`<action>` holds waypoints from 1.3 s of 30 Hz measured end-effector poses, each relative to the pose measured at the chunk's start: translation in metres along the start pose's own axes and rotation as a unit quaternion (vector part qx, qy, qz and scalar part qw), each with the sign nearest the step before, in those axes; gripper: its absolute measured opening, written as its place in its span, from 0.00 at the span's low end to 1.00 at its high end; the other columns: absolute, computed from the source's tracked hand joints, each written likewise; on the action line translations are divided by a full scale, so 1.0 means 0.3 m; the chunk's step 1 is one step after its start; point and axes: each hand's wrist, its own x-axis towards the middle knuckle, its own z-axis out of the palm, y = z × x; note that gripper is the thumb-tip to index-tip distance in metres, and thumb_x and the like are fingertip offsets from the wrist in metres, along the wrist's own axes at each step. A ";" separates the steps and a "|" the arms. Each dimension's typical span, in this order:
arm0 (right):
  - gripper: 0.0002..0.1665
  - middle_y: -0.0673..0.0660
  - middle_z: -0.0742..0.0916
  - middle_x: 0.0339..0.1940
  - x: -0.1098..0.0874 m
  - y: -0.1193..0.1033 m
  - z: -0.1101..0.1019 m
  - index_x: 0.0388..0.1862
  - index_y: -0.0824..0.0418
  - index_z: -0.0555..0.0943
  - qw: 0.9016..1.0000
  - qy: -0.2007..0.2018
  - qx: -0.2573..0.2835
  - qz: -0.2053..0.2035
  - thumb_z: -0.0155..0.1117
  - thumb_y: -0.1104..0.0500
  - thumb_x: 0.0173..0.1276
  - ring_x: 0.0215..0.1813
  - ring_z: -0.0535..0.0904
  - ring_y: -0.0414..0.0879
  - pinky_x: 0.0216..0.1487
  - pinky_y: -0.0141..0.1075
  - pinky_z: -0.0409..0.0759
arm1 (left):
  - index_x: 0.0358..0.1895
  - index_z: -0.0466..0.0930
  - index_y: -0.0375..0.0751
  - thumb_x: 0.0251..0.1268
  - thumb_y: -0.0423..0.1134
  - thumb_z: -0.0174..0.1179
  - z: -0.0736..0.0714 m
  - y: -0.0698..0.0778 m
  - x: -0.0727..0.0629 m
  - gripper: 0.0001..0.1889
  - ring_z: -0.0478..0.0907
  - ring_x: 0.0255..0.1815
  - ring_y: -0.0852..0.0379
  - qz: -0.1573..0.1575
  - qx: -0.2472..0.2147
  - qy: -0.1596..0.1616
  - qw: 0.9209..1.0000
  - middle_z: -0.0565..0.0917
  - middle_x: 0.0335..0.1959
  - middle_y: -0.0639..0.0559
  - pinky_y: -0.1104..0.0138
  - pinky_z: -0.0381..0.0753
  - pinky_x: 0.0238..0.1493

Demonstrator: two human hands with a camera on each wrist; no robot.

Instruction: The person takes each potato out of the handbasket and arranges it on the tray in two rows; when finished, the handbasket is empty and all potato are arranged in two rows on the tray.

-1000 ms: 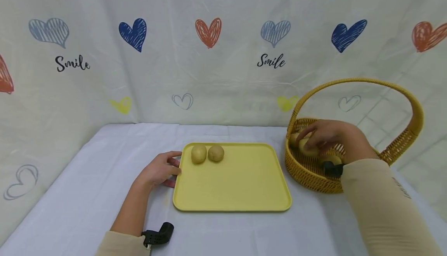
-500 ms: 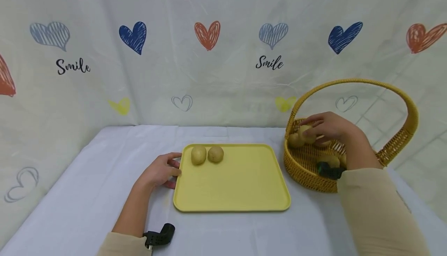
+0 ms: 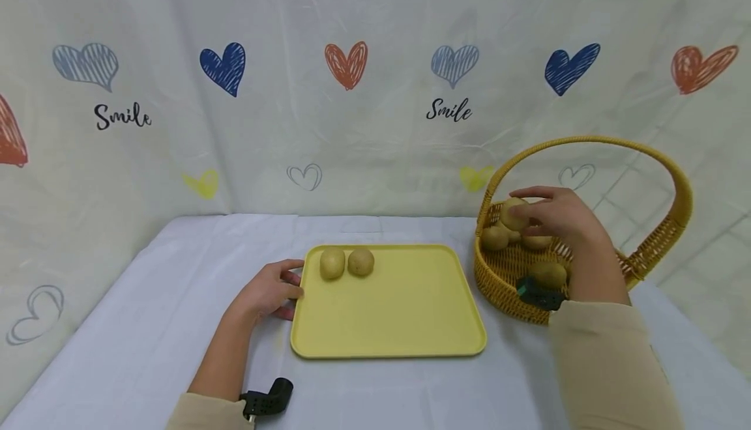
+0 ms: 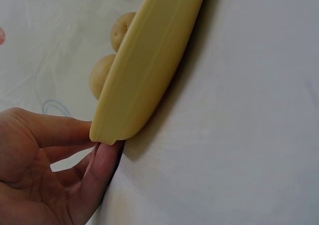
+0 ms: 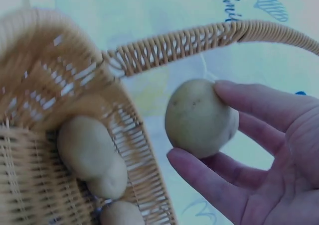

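Note:
My left hand (image 3: 266, 293) pinches the left edge of the yellow tray (image 3: 399, 313), one digit on the rim and a fingertip beneath it in the left wrist view. Two potatoes lie near the tray's back left corner, a larger potato (image 3: 332, 264) beside a rounder potato (image 3: 360, 262). At the right, my right hand (image 3: 560, 215) holds a potato (image 5: 197, 118) between thumb and fingertips, over the back left of the wicker basket (image 3: 510, 305). Several more potatoes sit in the basket, among them a potato (image 3: 495, 238) by its left wall and another potato (image 3: 548, 275) nearer the front.
The basket's tall arched handle (image 3: 680, 189) rises around the right forearm. White cloth (image 3: 387, 391) covers the table, and a white backdrop (image 3: 387, 130) with printed hearts hangs behind it. Black straps with devices (image 3: 266, 401) are on both wrists.
My right hand has lifted one potato up from among the others in the basket. The left hand stays at the tray's edge, and the two potatoes on the tray have not moved.

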 end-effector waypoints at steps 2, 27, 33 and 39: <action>0.45 0.60 0.73 0.68 -0.006 -0.005 0.015 0.82 0.54 0.65 0.999 0.023 0.022 0.002 0.68 0.41 0.72 0.48 0.83 0.45 0.47 0.34 0.87 | 0.79 0.63 0.38 0.67 0.25 0.60 -0.002 -0.001 0.000 0.36 0.77 0.43 0.50 0.001 -0.001 0.001 1.000 0.73 0.53 0.40 0.60 0.90 0.33; 0.36 0.47 0.78 0.52 -0.131 -0.039 0.111 0.72 0.47 0.72 0.973 0.083 0.214 -0.031 0.73 0.45 0.68 0.40 0.86 0.37 0.45 0.33 0.89 | 0.79 0.62 0.37 0.65 0.25 0.61 -0.004 -0.002 -0.001 0.37 0.77 0.43 0.50 0.012 -0.003 0.000 1.000 0.72 0.55 0.39 0.59 0.90 0.32; 0.36 0.50 0.77 0.54 -0.169 -0.068 0.143 0.69 0.47 0.75 0.951 0.081 0.292 -0.053 0.78 0.50 0.63 0.42 0.86 0.38 0.44 0.33 0.90 | 0.78 0.63 0.38 0.66 0.25 0.60 0.000 -0.004 -0.003 0.36 0.77 0.43 0.50 0.002 -0.005 0.001 1.000 0.73 0.55 0.39 0.59 0.90 0.32; 0.38 0.51 0.80 0.54 -0.204 -0.110 0.176 0.70 0.52 0.74 0.943 0.081 0.307 -0.097 0.78 0.51 0.63 0.43 0.87 0.38 0.44 0.33 0.90 | 0.78 0.63 0.37 0.66 0.25 0.60 0.000 -0.002 -0.006 0.36 0.77 0.43 0.50 0.004 -0.003 0.003 1.000 0.73 0.54 0.40 0.60 0.90 0.31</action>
